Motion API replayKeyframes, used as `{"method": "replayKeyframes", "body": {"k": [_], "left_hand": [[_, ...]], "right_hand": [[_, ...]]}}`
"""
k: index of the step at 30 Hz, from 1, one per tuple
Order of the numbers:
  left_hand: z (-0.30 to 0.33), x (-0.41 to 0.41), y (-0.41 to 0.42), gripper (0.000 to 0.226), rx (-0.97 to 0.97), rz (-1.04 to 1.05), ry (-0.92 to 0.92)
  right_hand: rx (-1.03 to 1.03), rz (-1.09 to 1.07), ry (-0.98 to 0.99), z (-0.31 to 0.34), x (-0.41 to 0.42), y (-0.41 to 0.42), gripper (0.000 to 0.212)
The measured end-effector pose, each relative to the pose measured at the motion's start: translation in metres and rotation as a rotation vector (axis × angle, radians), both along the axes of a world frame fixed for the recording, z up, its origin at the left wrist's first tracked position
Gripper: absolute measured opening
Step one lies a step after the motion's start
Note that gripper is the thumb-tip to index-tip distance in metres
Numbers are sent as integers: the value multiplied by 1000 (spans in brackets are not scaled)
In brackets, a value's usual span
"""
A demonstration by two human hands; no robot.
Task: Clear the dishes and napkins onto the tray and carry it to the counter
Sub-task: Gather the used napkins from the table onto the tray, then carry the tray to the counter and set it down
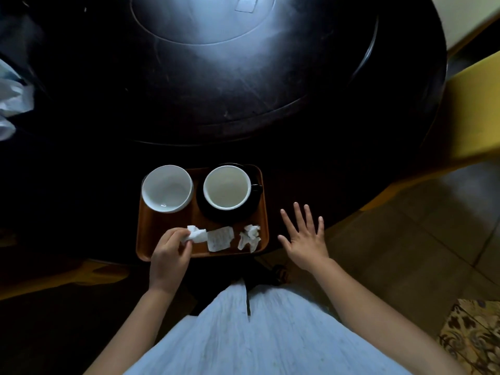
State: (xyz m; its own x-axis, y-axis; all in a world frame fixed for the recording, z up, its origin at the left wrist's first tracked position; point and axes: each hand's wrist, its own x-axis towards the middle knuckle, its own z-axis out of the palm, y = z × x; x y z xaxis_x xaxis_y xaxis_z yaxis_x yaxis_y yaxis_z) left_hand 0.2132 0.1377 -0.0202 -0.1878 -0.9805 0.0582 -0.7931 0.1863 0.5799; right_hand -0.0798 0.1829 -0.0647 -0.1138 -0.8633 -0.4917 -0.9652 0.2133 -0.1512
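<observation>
1. Loading step nearly over: left hand [170, 250] pinched a crumpled white paper napkin [196, 234] in its fingers, low over the rectangular brown wooden tray [146, 231].
2. Right hand [303, 239] hovered flat, fingers spread and empty, just beside the tray's right edge.
3. On the tray: white ceramic bowl [167, 188], white cup on black saucer [226, 187], flat paper slip [220, 238], second wadded napkin [249, 237].
4. Next, likely: drop napkin, grip both short sides.
5. Tray sat at the near rim of the round dark table [243, 104]; yellow chair [473, 109] crowded the right.
</observation>
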Motion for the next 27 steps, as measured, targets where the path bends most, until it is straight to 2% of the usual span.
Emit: {"method": "replayKeyframes", "body": {"k": [4, 7, 12, 17, 20, 23, 27], "left_hand": [[-13, 17, -15, 23, 3, 7, -22], [-25, 27, -23, 21, 5, 3, -111], [-40, 46, -28, 21, -29, -140, -246], [-40, 53, -33, 19, -47, -248, -232], [-36, 66, -35, 31, -102, -319, -176], [-28, 82, -39, 39, -137, -171, -136], [-21, 96, -53, 53, -29, 95, -101]], "right_hand": [[9, 0, 31, 5, 2, -1, 63], [22, -19, 35, 9, 4, -1, 62], [42, -66, 53, 12, 12, -1, 63], [23, -112, 70, 14, 21, 2, 61], [11, -130, 96, 17, 25, 0, 61], [-77, -164, 97, 24, 33, -7, 60], [-260, -179, 64, 32, 53, -22, 56]]}}
